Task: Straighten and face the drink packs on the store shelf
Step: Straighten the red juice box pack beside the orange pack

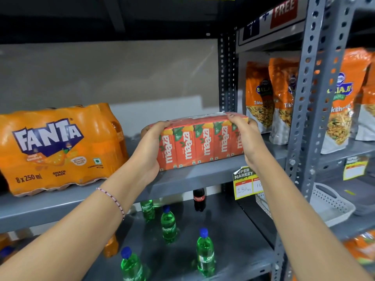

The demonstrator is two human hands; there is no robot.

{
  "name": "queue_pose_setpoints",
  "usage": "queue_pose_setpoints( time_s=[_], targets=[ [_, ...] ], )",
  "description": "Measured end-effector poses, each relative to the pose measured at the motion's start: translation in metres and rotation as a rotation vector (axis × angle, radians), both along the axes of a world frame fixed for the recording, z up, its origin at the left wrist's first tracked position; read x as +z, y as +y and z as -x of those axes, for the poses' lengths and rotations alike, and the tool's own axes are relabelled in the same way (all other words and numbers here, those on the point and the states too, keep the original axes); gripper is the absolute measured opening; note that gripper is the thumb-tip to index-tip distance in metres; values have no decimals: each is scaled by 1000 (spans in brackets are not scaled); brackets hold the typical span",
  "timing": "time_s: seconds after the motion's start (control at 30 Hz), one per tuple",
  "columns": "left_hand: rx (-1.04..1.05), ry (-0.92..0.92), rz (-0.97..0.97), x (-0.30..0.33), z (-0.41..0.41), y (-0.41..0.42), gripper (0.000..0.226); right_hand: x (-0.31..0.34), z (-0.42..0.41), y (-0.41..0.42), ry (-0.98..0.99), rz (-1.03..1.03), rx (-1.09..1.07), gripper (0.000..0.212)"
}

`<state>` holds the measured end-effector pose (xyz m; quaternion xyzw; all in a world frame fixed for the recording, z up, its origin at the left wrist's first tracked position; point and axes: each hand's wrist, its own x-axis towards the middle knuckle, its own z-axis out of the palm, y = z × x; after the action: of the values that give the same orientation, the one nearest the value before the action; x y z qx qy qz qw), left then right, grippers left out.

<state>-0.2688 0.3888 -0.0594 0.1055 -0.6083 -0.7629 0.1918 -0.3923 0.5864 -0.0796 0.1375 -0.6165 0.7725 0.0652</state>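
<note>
A shrink-wrapped pack of red-orange Maaza juice cartons (199, 142) sits on the grey middle shelf (194, 177), labels facing me, its right end angled slightly back. My left hand (151, 147) grips its left end, fingers over the top corner. My right hand (246, 136) grips its right end, fingers curled over the top. To the left stands an orange Fanta pack (54, 149) of small bottles, its logo facing front.
Green Sprite bottles (168, 224) and a Coca-Cola bottle (199, 199) stand scattered on the lower shelf. A grey perforated upright (310, 94) divides off orange snack bags (261, 96) on the right. A price tag (246, 182) hangs from the shelf edge. A white basket (330, 203) sits lower right.
</note>
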Motion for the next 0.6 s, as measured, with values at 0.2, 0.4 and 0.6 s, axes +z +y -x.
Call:
queue_pose_setpoints(
  time_s=[0.2, 0.4, 0.6],
  targets=[
    [-2, -7, 14, 2, -2, 0, 50, -1, 2, -2, 21, -40, -66, 74],
    [25, -6, 259, 11, -27, -12, 58, 0, -13, -3, 32, -31, -112, 61],
    [568, 586, 589, 14, -132, -137, 36, -5, -97, -64, 548, 35, -439, 31]
  ],
)
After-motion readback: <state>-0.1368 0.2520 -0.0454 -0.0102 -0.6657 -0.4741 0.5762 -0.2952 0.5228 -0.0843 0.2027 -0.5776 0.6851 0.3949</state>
